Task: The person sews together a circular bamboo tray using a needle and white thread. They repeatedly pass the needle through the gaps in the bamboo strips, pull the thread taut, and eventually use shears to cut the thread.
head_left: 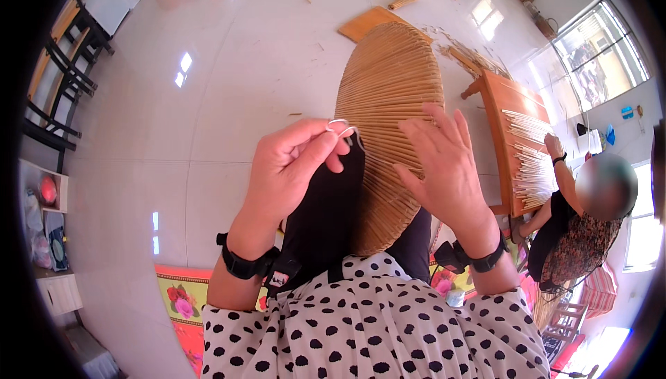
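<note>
A large round mat of tan stalks (388, 81), ribbed across its face, stands on edge between my knees, leaning over my dark-trousered lap. My left hand (281, 164) is at its left edge, thumb and forefinger pinched on a thin white cord (338, 124). The cord curls in a small loop above the fingertips and meets the edge of the mat. Fingers spread, my right hand (444, 160) rests against or just over the mat's right side; contact is hard to tell. Both wrists wear black bands.
To the right, another person (576, 219) works at a wooden table (499, 101) covered with pale stalks (531, 164). A wooden board (368, 24) and loose stalk scraps (472, 56) lie on the tiled floor beyond the mat. Stacked benches (59, 67) stand far left; a floral cloth (182, 303) is near my left side.
</note>
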Demonstrator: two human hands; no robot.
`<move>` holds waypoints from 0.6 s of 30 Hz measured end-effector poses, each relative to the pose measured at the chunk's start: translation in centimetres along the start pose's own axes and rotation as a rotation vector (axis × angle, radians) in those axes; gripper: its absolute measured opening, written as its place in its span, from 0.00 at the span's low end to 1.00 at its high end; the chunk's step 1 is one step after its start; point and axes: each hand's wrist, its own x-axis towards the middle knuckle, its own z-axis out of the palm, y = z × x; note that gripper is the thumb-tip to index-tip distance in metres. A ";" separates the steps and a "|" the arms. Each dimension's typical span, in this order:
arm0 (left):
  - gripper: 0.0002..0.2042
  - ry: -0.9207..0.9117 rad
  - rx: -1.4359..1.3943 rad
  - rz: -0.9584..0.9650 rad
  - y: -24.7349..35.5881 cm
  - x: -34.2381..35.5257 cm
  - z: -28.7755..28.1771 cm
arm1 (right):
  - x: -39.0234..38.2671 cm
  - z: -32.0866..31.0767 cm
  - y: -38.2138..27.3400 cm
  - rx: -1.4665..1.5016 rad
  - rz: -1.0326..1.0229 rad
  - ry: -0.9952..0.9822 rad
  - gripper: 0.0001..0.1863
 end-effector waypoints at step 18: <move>0.10 -0.221 0.210 -0.470 -4.5 -2.8 -5.7 | -0.4 1.8 0.3 0.048 0.035 -0.127 0.04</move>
